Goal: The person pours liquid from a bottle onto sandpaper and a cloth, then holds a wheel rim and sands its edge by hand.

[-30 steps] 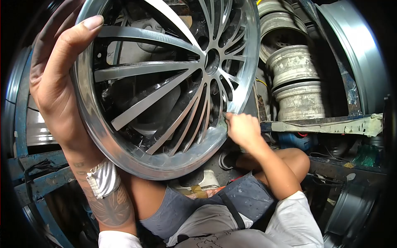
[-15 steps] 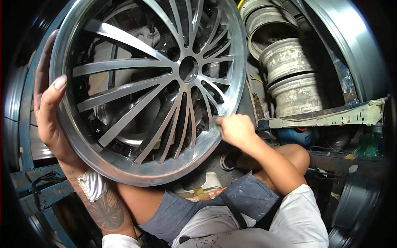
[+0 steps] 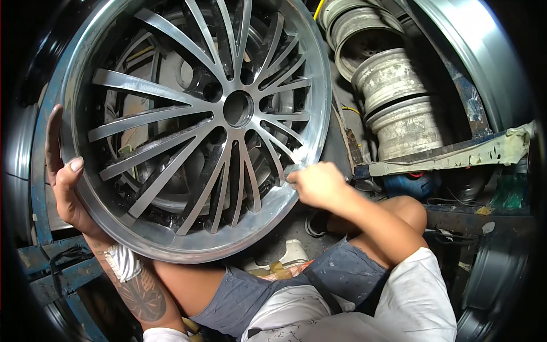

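Wheel (image 3: 236, 132): over my left thigh (image 3: 187, 282); likely heavy, stiff, slick; best held by the lip (image 3: 171, 251).
Left hand (image 3: 69, 196): grip cupped around lip.
Right hand (image 3: 322, 185): grip pinching a small piece (image 3: 292, 170).

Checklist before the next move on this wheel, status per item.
1. Left hand grip on wheel: looks ok, thumb at the outer lip.
2. Right hand position: ok, at the inside of the rim near the spoke ends, small pad at the fingertips.
3. Pad condition: cannot tell, mostly covered by fingers.
4. Gap to stacked wheels: ok, visible on the right.
5. Hand protection: not ok, both hands bare.
6. Support under the wheel: cannot tell, hidden behind it.
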A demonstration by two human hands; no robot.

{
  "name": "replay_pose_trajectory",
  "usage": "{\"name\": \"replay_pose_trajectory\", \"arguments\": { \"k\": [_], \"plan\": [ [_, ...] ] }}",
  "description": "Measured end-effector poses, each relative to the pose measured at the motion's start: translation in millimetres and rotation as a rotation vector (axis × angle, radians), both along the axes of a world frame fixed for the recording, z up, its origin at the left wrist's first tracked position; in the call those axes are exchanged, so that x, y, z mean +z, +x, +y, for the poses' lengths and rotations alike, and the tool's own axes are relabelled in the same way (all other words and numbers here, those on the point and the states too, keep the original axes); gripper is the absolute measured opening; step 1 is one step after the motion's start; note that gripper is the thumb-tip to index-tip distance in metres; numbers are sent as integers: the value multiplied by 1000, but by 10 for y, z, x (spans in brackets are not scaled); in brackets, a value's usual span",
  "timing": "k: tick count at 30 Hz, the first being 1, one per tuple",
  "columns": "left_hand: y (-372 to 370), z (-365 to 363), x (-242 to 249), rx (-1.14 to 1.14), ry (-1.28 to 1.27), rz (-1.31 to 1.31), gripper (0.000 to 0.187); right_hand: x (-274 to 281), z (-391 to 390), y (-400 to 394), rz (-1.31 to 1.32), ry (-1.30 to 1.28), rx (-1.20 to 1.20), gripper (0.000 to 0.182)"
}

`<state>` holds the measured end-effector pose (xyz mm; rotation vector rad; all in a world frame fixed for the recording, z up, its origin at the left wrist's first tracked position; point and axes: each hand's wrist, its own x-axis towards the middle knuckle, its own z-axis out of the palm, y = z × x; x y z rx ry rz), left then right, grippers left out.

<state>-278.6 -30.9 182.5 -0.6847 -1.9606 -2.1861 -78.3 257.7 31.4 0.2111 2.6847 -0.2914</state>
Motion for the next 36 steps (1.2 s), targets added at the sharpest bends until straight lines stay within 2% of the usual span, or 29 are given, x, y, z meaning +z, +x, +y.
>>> {"name": "replay_pose_trajectory", "arguments": {
  "k": [2,3,4,6,8,10,12,16,17,18,20,22,23,24,26,27,28,30,32,34,36],
  "plan": [
    [20,9,13,35,19,-14,76,10,240,-121,8,0,-87,24],
    [22,19,17,43,27,-19,76,-23,189,-101,29,28,-70,21],
    [26,28,19,51,35,-24,77,48,51,-34,26,78,46,25],
    [11,19,21,54,24,-20,77,2,-99,77,-29,69,91,30],
    [-7,-37,22,56,-12,-16,78,17,86,-21,-2,124,-61,27],
    [-18,-6,19,52,13,-5,78,-123,84,11,98,137,-34,22],
    [-64,23,12,79,14,64,77,-112,-97,148,68,104,86,21],
    [-129,-31,-54,126,-5,179,74,-62,190,-53,104,65,-100,23],
    [-141,-32,-58,108,7,177,74,-61,73,-13,-19,175,-3,25],
    [-165,-29,-56,94,22,178,73,17,-77,42,-93,175,53,26],
    [-167,-67,-59,105,-23,210,72,102,-49,55,-2,54,-10,20],
    [-112,-41,-30,83,-70,199,71,32,209,-81,46,45,-135,21],
    [-126,-33,-39,55,-46,212,70,8,95,-21,38,118,-138,21],
    [-152,-42,-44,43,-58,218,70,54,-57,80,0,162,-28,20],
    [-159,-104,-68,51,-86,228,70,105,-132,127,-67,64,-48,23],
    [-116,-73,-29,92,-144,253,72,63,33,121,-13,-47,-75,27],
    [-97,-81,-40,68,-126,241,72,100,144,20,-93,-127,-144,28],
    [-120,-87,-44,-2,-79,223,74,118,32,47,-84,-53,-139,27],
    [-139,-104,-55,29,-116,269,77,148,-114,120,-116,39,-118,27],
    [-83,-68,-24,46,-166,303,78,126,6,89,-21,10,-126,26],
    [-18,8,-9,7,-57,178,81,108,99,36,25,29,-155,25]
  ]
}}
